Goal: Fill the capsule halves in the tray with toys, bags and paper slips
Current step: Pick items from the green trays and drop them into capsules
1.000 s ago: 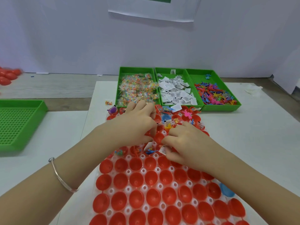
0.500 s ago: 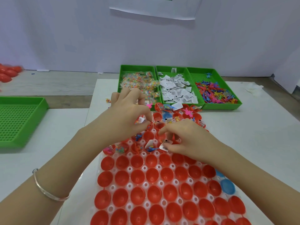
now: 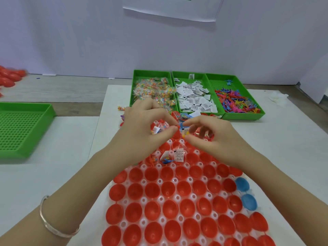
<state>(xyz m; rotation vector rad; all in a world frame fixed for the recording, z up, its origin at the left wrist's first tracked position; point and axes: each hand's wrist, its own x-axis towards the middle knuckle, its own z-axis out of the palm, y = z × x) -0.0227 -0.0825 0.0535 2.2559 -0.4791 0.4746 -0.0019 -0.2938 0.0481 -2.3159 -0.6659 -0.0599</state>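
Fingertips (image 3: 174, 128): the left hand (image 3: 142, 132) pinched thumb to forefinger, its palm cupping small bags (image 3: 157, 129).
Right hand (image 3: 218, 139): thumb and forefinger narrowly apart, other fingers curled; any load could not be told.
Capsule halves (image 3: 166, 192): filled ones lay under both hands; the tray (image 3: 160, 181) held empty red ones nearer.
Green bins (image 3: 150, 72): bags, slips and toys lay beyond the tray.
Advice: release each piece low inside one half, working row by row.

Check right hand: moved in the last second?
Yes. The right hand moved forward, toward the slip bin; its fingertips now lie nearer the bin's front wall.
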